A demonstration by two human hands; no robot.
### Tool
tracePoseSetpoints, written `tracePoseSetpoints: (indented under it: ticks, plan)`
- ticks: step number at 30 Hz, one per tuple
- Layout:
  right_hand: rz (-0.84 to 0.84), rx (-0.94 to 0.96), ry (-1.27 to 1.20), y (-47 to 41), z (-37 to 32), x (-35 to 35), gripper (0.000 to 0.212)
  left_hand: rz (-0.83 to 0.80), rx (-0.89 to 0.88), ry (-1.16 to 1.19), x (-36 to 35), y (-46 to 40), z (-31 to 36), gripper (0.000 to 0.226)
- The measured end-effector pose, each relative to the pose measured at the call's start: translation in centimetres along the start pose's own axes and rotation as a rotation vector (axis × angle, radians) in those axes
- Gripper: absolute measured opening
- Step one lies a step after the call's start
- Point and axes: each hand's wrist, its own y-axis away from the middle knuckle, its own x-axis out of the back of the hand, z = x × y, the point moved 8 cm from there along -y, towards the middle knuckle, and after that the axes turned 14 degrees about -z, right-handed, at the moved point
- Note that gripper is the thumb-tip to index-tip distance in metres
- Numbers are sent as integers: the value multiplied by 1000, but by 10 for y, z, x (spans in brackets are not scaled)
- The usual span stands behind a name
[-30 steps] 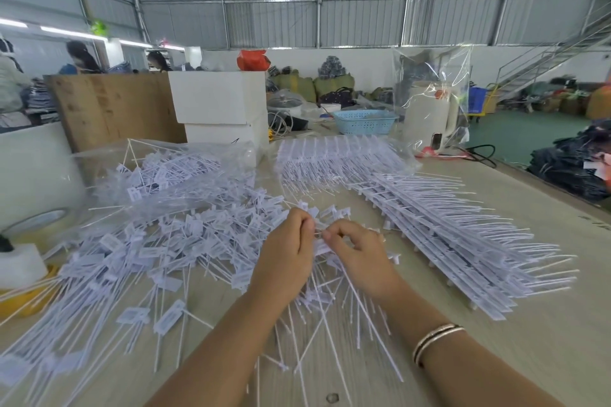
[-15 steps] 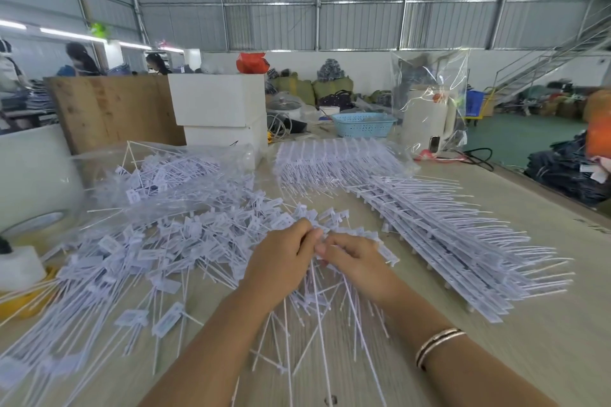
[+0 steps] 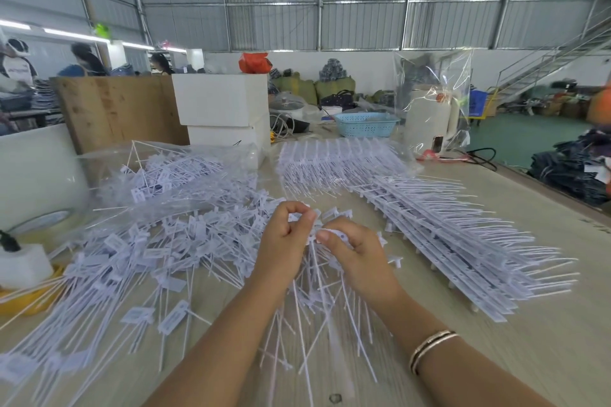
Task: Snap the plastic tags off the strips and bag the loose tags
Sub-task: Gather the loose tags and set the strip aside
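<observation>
At the table's middle my left hand [image 3: 284, 241] and my right hand [image 3: 355, 254] meet, both with curled fingers pinching a strip of white plastic tags [image 3: 322, 277] whose thin tails hang down toward me. A wide heap of loose tags [image 3: 139, 251] covers the table to the left. Stacked uncut strips [image 3: 463, 241] lie in a long row to the right, with more strips [image 3: 330, 162] behind. A clear plastic bag [image 3: 172, 175] holding loose tags lies at the back left.
White foam boxes [image 3: 224, 106] and a wooden board [image 3: 115, 109] stand behind the bag. A blue basket [image 3: 365, 124] and a bag-covered white appliance [image 3: 429, 116] sit at the back. A tape roll [image 3: 39, 221] and a yellow object [image 3: 20, 304] are far left. People work beyond.
Both hands have stayed together on the strip and shifted slightly away from me; the left fingers now curl higher over the tag heads.
</observation>
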Motion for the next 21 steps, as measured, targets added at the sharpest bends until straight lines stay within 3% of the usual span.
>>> tracePoseSetpoints:
  ticks: [4, 7, 10, 13, 16, 19, 21]
  plan:
    - [260, -80, -125, 8, 9, 43, 24, 146, 15, 179, 25, 1, -3, 11]
    - [172, -302, -5, 11, 38, 47, 23, 168, -27, 104, 32, 0, 1, 16]
    - [187, -455, 213, 10, 59, 53, 22, 138, -60, 84, 24, -2, 0, 27]
    - [202, -487, 444, 4, 56, 54, 27, 68, -92, 161, 16, -4, 1, 30]
    - [188, -374, 418, 5, 40, 48, 38, -22, -99, -4, 5, -5, 4, 23]
    - [1, -293, 291, 4, 20, 24, 42, -94, -120, -227, -10, -2, 5, 12]
    - [-205, -301, 370, 4, 16, 1, 44, -114, -126, -247, -16, 0, 4, 8]
